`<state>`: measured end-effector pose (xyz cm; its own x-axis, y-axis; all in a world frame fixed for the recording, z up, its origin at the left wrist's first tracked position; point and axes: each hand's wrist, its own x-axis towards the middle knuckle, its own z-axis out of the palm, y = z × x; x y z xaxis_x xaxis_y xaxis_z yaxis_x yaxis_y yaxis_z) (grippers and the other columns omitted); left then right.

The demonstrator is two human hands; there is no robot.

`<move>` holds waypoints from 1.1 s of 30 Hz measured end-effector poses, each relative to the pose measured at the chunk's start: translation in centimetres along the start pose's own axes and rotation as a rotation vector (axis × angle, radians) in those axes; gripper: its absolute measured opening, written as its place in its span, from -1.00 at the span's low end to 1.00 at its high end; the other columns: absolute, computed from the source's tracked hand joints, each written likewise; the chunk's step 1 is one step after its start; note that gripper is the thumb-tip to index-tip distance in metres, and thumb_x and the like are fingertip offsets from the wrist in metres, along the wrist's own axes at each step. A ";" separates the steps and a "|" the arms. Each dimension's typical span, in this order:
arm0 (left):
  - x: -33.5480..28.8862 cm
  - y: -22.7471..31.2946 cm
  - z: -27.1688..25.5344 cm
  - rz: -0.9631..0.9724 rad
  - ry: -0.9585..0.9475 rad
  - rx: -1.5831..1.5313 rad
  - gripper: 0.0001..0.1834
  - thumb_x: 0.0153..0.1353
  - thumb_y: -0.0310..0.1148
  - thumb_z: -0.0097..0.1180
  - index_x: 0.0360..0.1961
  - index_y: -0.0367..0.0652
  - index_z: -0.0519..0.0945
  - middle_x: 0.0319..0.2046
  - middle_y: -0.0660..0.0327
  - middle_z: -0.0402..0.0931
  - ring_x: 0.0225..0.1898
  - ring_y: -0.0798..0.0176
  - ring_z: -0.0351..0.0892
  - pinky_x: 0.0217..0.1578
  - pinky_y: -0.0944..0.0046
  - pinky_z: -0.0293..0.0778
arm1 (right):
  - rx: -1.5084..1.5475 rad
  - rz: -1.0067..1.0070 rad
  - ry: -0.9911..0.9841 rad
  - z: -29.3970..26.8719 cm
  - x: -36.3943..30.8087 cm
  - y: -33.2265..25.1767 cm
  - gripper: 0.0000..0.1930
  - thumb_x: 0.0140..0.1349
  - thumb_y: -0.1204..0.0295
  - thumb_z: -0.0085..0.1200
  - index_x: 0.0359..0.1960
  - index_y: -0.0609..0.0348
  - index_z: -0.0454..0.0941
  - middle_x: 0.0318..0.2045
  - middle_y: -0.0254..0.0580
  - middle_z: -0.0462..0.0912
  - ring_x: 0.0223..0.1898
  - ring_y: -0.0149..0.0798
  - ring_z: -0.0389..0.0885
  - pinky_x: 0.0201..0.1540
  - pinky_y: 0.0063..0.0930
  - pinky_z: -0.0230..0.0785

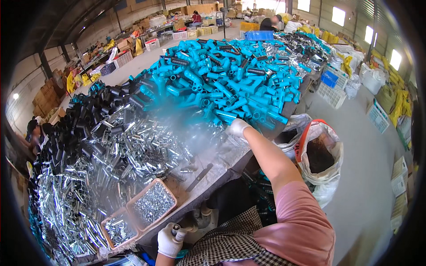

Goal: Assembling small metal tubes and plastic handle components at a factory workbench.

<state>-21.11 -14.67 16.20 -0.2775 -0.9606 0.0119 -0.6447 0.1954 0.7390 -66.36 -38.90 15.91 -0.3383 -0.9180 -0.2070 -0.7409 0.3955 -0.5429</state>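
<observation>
My left hand (170, 240), in a white glove, is low in the view beside the table's near edge. Its fingers are wrapped round a part whose dark round end (176, 228) pokes out at the top; a bit of teal shows under the hand. My right hand (238, 128), also gloved, is stretched out to the near edge of a big heap of teal plastic tubular parts (222, 88). Clear plastic (211, 137) lies beside its fingertips, which I cannot see well. Left of it spread shiny metal tubes (133, 146) and black sleeves (95, 115).
Two pinkish trays of small metal pieces (153, 203) sit at the table's near edge, by a flat dark metal strip (199, 177). A white woven sack (326, 177) stands right of my arm. Crates (332, 86) and bags line the right aisle. Other people work farther off.
</observation>
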 end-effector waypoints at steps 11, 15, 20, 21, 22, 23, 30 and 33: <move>-0.9 3.7 -3.4 0.174 -0.182 -0.155 -0.52 0.38 0.02 -0.03 -0.10 -0.27 0.48 -0.44 -0.03 0.63 -0.34 -0.09 0.68 -0.26 0.13 0.53 | 0.360 -1.108 -0.144 2.2 -20.7 -9.3 -0.71 0.06 0.33 0.26 -0.20 0.17 0.60 -0.32 -0.15 0.67 -0.28 -0.24 0.65 -0.15 -0.32 0.50; -1.7 0.6 -1.1 0.186 -0.314 -0.201 -0.35 0.32 0.22 -0.05 -0.04 -0.26 0.43 -0.36 -0.16 0.60 -0.26 -0.29 0.61 -0.28 -0.03 0.51 | 0.326 -1.390 -0.521 7.3 -27.5 -11.8 -0.76 0.10 0.39 0.20 -0.21 0.18 0.55 -0.30 -0.07 0.60 -0.23 0.03 0.60 -0.14 -0.20 0.47; -3.1 -0.9 -0.5 0.288 -0.239 -0.208 -0.47 0.31 0.12 0.03 -0.08 -0.20 0.43 -0.37 -0.12 0.56 -0.32 -0.30 0.58 -0.33 -0.06 0.49 | 0.198 -1.594 -0.549 9.4 -29.0 -12.8 -0.78 0.11 0.39 0.12 -0.22 0.20 0.56 -0.25 -0.09 0.61 -0.22 -0.02 0.61 -0.16 -0.17 0.49; -3.2 -0.7 -0.7 0.313 -0.215 -0.186 -0.48 0.31 0.11 0.04 -0.10 -0.20 0.43 -0.37 -0.12 0.56 -0.31 -0.29 0.58 -0.34 -0.06 0.49 | 0.153 -1.607 -0.533 9.2 -29.3 -13.1 -0.77 0.11 0.38 0.12 -0.21 0.19 0.56 -0.25 -0.09 0.61 -0.22 -0.02 0.61 -0.16 -0.18 0.49; -3.3 -0.7 -0.8 0.336 -0.190 -0.164 -0.48 0.31 0.10 0.05 -0.11 -0.21 0.43 -0.37 -0.12 0.56 -0.31 -0.29 0.58 -0.34 -0.06 0.48 | 0.108 -1.622 -0.518 9.1 -29.4 -13.3 -0.76 0.11 0.37 0.13 -0.21 0.19 0.56 -0.25 -0.09 0.61 -0.22 -0.02 0.62 -0.17 -0.19 0.49; -3.5 -0.6 -1.3 0.280 -0.225 -0.131 -0.47 0.30 0.10 0.05 -0.11 -0.21 0.42 -0.36 -0.12 0.57 -0.31 -0.30 0.57 -0.34 -0.07 0.48 | 0.067 -1.605 -0.510 9.3 -29.3 -13.4 -0.75 0.13 0.34 0.13 -0.20 0.19 0.55 -0.27 -0.07 0.61 -0.25 0.00 0.62 -0.19 -0.19 0.50; -4.5 -1.1 0.2 0.282 -0.073 -0.053 -0.56 0.28 -0.06 0.10 -0.05 -0.22 0.43 -0.43 -0.13 0.58 -0.38 -0.23 0.61 -0.38 -0.06 0.53 | -0.481 -1.211 -0.565 8.1 -30.9 -16.0 -0.52 0.26 -0.05 -0.05 -0.44 0.15 0.59 -0.59 -0.05 0.62 -0.50 0.09 0.63 -0.39 -0.12 0.49; -5.1 -0.8 0.2 0.319 -0.061 -0.069 -0.64 0.28 -0.10 0.11 -0.15 -0.20 0.44 -0.51 -0.07 0.55 -0.46 -0.21 0.58 -0.43 -0.08 0.50 | -0.661 -1.200 -0.664 7.2 -31.9 -17.7 -0.44 0.32 -0.06 -0.09 -0.59 0.18 0.58 -0.57 0.04 0.62 -0.48 0.09 0.64 -0.43 -0.08 0.46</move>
<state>-19.32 -9.88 15.47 -0.5016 -0.8389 0.2113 -0.4692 0.4690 0.7483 -38.30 -16.83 26.22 0.8144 -0.4722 -0.3374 -0.5591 -0.7943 -0.2378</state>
